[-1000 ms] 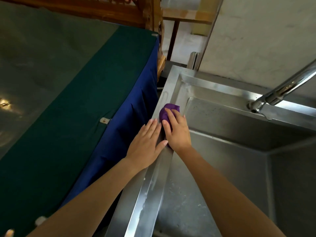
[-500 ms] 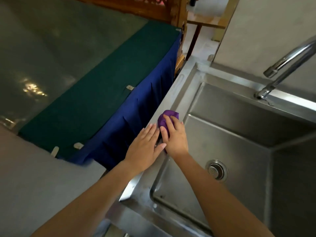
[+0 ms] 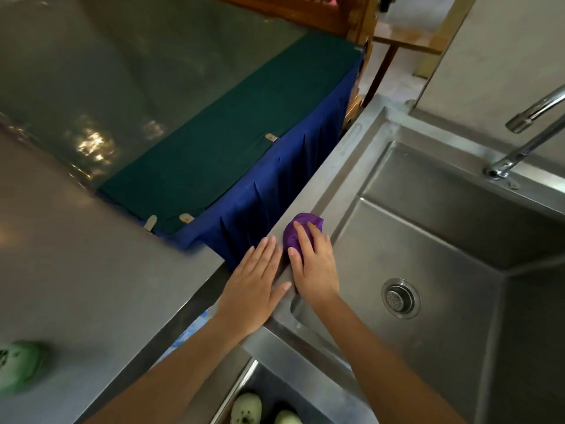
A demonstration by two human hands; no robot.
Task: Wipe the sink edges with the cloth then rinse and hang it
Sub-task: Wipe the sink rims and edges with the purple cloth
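Cloth: purple, bunched on the sink left rim, likely soft and light, best held bunched; right hand presses it flat-fingered, left hand open, empty beside.

Brushed, dull-sheened stainless steel sink; polished chrome tap gleaming above it. Soft, crumpled purple cloth on the rim. Matt green fabric cover, pleated blue fabric skirt, varnished wooden frame.

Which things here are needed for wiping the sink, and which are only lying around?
Needed: cloth under the right hand; sink edge; tap; left hand, flat on the edge.

Lying around: green tablecloth; shoes on the floor.
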